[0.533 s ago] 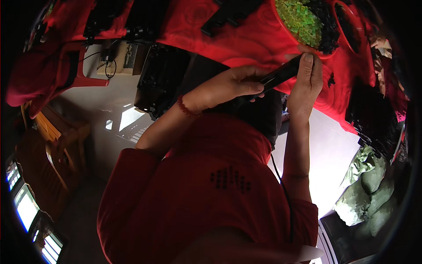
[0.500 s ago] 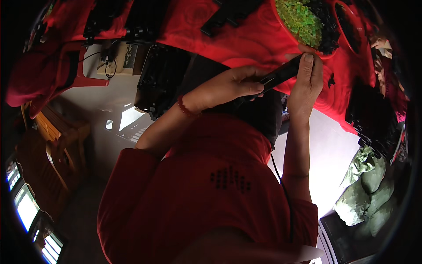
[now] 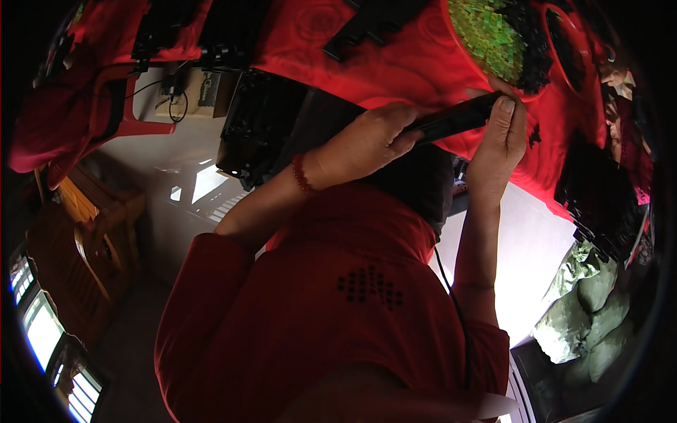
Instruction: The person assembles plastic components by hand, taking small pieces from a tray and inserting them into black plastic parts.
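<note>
A long, flat black bar-shaped piece [image 3: 455,121] is held between my two hands above the near edge of the red-covered table [image 3: 310,63]. My left hand [image 3: 367,141], with a red bead bracelet on its wrist, grips the bar's left end, fingers and thumb closed round it. At the other end my right hand [image 3: 499,141] pinches the bar, its thumb lying along the top. The bar slants slightly up to the right. Just beyond my right hand lie yellow-green small pieces [image 3: 486,42] beside black small pieces [image 3: 534,53], in a red bowl.
More long black parts [image 3: 370,28] lie on the table ahead. Black parts fill a box [image 3: 261,127] below its edge. A red chair [image 3: 130,106] stands at left, near wooden furniture [image 3: 99,211]. At right are dark stacked pieces [image 3: 599,190], pale sacks [image 3: 578,310] and another person's hands [image 3: 613,120].
The bar has turned to a flatter slant, and its broad side shows differently. My left hand has rolled over a little at its end; my right hand has shifted slightly right and down.
</note>
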`<state>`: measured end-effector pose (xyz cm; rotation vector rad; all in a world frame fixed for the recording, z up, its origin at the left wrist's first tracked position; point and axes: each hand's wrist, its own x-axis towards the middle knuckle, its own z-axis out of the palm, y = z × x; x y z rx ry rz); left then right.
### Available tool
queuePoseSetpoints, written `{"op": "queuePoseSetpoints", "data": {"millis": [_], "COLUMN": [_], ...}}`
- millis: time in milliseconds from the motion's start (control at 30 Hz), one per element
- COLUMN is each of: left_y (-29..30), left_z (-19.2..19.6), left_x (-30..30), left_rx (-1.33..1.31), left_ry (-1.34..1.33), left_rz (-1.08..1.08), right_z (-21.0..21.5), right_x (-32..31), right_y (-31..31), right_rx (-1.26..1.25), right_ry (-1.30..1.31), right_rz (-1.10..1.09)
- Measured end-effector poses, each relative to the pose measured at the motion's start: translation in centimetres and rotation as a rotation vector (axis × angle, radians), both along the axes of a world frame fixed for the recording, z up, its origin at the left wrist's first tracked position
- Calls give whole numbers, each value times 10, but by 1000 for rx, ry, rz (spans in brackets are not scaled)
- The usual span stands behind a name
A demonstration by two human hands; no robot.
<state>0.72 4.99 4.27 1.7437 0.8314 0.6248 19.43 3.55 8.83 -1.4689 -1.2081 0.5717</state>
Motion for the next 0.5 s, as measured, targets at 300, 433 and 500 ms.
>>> {"op": "queuePoseSetpoints", "data": {"millis": [300, 433, 500], "left_y": [25, 19, 17], "left_z": [-5, 10, 19], "left_x": [-14, -8, -6], "left_rx": [1, 62, 595], "left_ry": [-24, -118, 6], "left_rz": [-69, 57, 450], "right_z": [5, 0, -2], "right_x": [12, 12, 13], "right_y": [-20, -23, -23], "right_rx": [-298, -267, -137], "right_ry": [140, 318, 374], "right_rz": [45, -27, -58]}}
